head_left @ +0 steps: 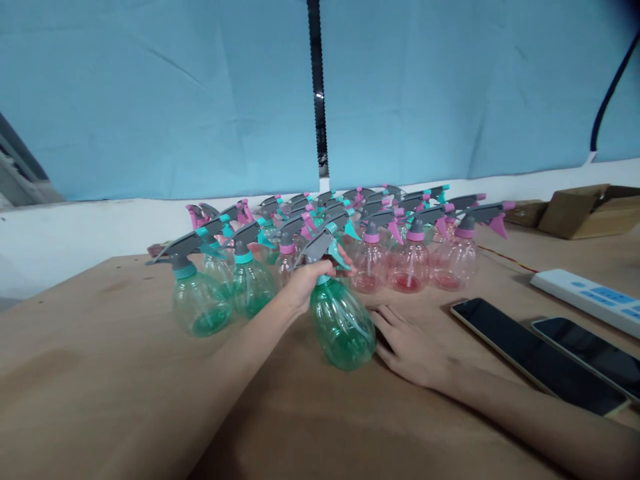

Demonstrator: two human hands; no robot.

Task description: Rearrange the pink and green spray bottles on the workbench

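Note:
A green spray bottle (344,327) with a grey and teal trigger head tilts in front of the others, its base toward the right. My left hand (313,279) is closed around its neck, just below the trigger. My right hand (404,340) lies on the table, its fingertips at the bottle's lower right side, partly hidden behind it. Left of my left hand stand a clear-green spray bottle (200,303) and another green spray bottle (253,283). Beyond my right hand are pink spray bottles, among them one (409,263) with a pink collar.
Several more spray bottles fill the table (95,347) toward the wall. At right lie a large phone (535,353), a smaller phone (593,350) and a white power strip (590,293) with a thin cord. An open cardboard box (575,213) stands at the back right.

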